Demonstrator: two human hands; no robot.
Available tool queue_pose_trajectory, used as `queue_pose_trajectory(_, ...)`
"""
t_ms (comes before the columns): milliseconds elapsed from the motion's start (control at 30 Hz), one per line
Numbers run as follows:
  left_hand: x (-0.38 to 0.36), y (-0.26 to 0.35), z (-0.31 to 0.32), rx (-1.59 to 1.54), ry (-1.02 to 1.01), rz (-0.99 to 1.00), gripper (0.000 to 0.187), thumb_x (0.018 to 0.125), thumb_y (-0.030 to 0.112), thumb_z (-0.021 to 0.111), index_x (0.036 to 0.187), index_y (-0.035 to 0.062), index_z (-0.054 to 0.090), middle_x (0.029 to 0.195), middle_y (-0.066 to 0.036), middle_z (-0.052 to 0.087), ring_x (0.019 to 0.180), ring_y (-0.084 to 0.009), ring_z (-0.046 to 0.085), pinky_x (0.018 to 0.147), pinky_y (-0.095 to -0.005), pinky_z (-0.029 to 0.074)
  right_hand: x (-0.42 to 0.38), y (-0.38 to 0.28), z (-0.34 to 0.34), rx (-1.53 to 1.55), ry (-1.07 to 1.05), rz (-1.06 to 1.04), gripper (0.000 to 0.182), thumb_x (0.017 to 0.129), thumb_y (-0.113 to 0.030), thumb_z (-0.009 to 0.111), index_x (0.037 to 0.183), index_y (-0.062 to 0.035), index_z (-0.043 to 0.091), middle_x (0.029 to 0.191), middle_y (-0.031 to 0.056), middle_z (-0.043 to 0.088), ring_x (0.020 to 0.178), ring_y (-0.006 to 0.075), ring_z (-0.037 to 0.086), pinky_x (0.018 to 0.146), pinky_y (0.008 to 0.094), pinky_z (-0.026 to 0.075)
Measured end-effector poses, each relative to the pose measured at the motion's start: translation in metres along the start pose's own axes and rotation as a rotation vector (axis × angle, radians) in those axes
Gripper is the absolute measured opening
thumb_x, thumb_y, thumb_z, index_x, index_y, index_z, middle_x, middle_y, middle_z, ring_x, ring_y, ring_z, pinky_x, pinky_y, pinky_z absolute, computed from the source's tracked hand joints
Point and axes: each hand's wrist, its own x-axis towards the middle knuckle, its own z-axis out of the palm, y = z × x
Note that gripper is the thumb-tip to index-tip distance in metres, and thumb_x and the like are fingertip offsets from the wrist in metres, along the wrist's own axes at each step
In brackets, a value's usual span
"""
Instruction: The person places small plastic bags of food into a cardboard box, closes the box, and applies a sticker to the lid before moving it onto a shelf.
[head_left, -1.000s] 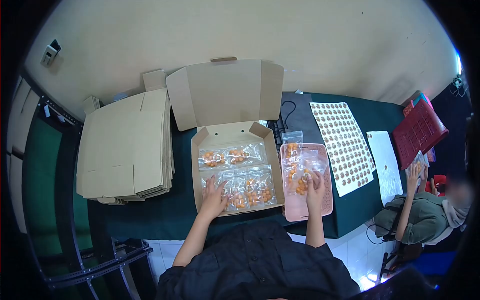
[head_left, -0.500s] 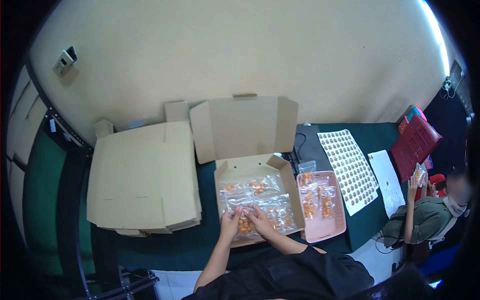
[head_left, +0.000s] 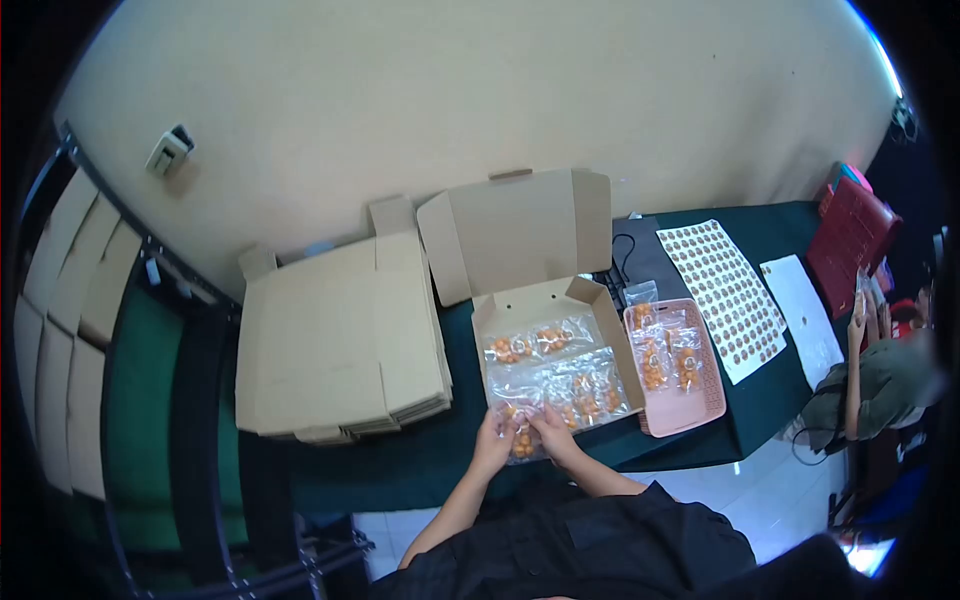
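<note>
My left hand (head_left: pixel 492 442) and my right hand (head_left: pixel 556 434) pinch a clear plastic bag of orange round pieces (head_left: pixel 524 443) from both sides. The held bag is over the near edge of an open cardboard box (head_left: pixel 492 315). Inside the box, more clear bags (head_left: pixel 585 396) of the same orange pieces lie flat in rows. Just right of the box stands a pink plastic basket (head_left: pixel 680 418) with several filled bags (head_left: pixel 688 368) in it.
A stack of flattened cardboard boxes (head_left: pixel 340 345) lies to the left. Right of the basket are a sheet of round stickers (head_left: pixel 722 300), a white sheet (head_left: pixel 803 312) and a maroon plastic container (head_left: pixel 850 245). A co-worker (head_left: pixel 870 390) sits at the far right, hands raised around a small bag.
My view has turned, so the table appears shifted right. The held bag has come down towards the box's near edge, still between both hands.
</note>
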Motion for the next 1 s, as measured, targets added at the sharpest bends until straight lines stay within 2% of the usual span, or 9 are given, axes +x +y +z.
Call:
queue_pose_trajectory(167, -0.025, 0.004, 0.044, -0.213, 0.027, -0.019, 0.035, 0.088, 0.015, 0.051, 0.116, -0.0023, 0.039, 0.105, -0.011, 0.054, 0.095, -0.0142, 0.054, 0.081, -0.0264, 0.044, -0.025, -0.027, -0.038, -0.207, -0.177, 0.116, 0.027, 0.089, -0.020, 0.049, 0.110, -0.0038, 0.050, 0.095, 0.0021, 0.057, 0.083, 0.0067, 0.054, 0.068, 0.0193, 0.043)
queue_pose_trajectory(233, -0.035, 0.000, 0.057, -0.207, 0.033, 0.004, 0.034, 0.089, 0.016, 0.050, 0.117, -0.0008, 0.039, 0.105, -0.010, 0.054, 0.094, -0.0143, 0.054, 0.082, -0.0264, 0.044, -0.032, -0.031, -0.048, -0.235, -0.209, -0.014, 0.030, 0.089, -0.022, 0.049, 0.112, -0.0031, 0.050, 0.095, 0.0013, 0.057, 0.080, 0.0048, 0.052, 0.066, 0.0186, 0.042)
queue_pose_trajectory(367, -0.048, 0.008, 0.077, -0.336, 0.045, -0.079, 0.034, 0.091, 0.021, 0.046, 0.119, 0.0020, 0.039, 0.103, -0.007, 0.054, 0.092, -0.0120, 0.054, 0.079, -0.0242, 0.044, -0.048, -0.056, -0.066, -0.107, -0.239, 0.177, 0.033, 0.089, -0.023, 0.050, 0.115, -0.0026, 0.049, 0.097, 0.0007, 0.056, 0.080, 0.0037, 0.051, 0.067, 0.0188, 0.042)
queue_pose_trajectory(433, -0.048, 0.003, 0.081, -0.342, 0.167, -0.148, 0.033, 0.091, 0.022, 0.046, 0.118, 0.0027, 0.041, 0.103, -0.007, 0.054, 0.092, -0.0113, 0.053, 0.079, -0.0237, 0.043, -0.052, -0.062, -0.067, -0.241, -0.281, 0.148, 0.034, 0.089, -0.023, 0.051, 0.116, -0.0029, 0.049, 0.100, 0.0017, 0.057, 0.085, 0.0062, 0.052, 0.070, 0.0206, 0.043)
queue_pose_trajectory(467, -0.044, -0.007, 0.080, -0.179, 0.148, -0.039, 0.033, 0.091, 0.024, 0.045, 0.117, 0.0030, 0.042, 0.104, -0.008, 0.054, 0.093, -0.0115, 0.052, 0.081, -0.0243, 0.043, -0.053, -0.064, -0.066, -0.372, -0.320, 0.120, 0.034, 0.088, -0.023, 0.051, 0.116, -0.0033, 0.048, 0.104, 0.0026, 0.057, 0.090, 0.0086, 0.053, 0.074, 0.0224, 0.044)
queue_pose_trajectory(700, -0.041, 0.023, 0.058, -0.176, 0.063, 0.043, 0.034, 0.091, 0.025, 0.045, 0.117, 0.0031, 0.042, 0.105, -0.009, 0.053, 0.097, -0.0133, 0.051, 0.083, -0.0255, 0.042, -0.043, -0.068, -0.037, -0.185, -0.378, 0.121, 0.033, 0.089, -0.023, 0.050, 0.117, -0.0053, 0.049, 0.106, 0.0025, 0.056, 0.092, 0.0094, 0.053, 0.076, 0.0218, 0.044)
queue_pose_trajectory(767, -0.033, 0.018, 0.057, -0.265, 0.082, 0.049, 0.035, 0.091, 0.025, 0.046, 0.117, 0.0033, 0.041, 0.105, -0.009, 0.054, 0.095, -0.0138, 0.052, 0.082, -0.0253, 0.043, -0.038, -0.064, -0.034, -0.298, -0.335, 0.038, 0.034, 0.089, -0.022, 0.050, 0.117, -0.0021, 0.048, 0.107, 0.0050, 0.056, 0.093, 0.0112, 0.053, 0.078, 0.0232, 0.044)
queue_pose_trajectory(867, -0.024, 0.018, 0.055, -0.267, 0.007, 0.103, 0.036, 0.088, 0.020, 0.051, 0.118, 0.0032, 0.039, 0.106, -0.009, 0.053, 0.099, -0.0149, 0.052, 0.086, -0.0264, 0.042, -0.030, -0.052, -0.035, -0.341, -0.290, -0.156, 0.033, 0.090, -0.021, 0.049, 0.113, 0.0018, 0.049, 0.104, 0.0061, 0.056, 0.092, 0.0102, 0.054, 0.077, 0.0236, 0.045)
queue_pose_trajectory(1000, -0.023, 0.044, 0.049, -0.254, -0.164, 0.096, 0.043, 0.083, 0.007, 0.057, 0.121, 0.0039, 0.036, 0.111, -0.010, 0.050, 0.105, -0.0165, 0.049, 0.091, -0.0287, 0.040, -0.028, -0.068, -0.027, -0.245, -0.282, -0.113, 0.033, 0.090, -0.023, 0.047, 0.113, 0.0010, 0.050, 0.103, 0.0062, 0.057, 0.091, 0.0106, 0.055, 0.078, 0.0230, 0.045)
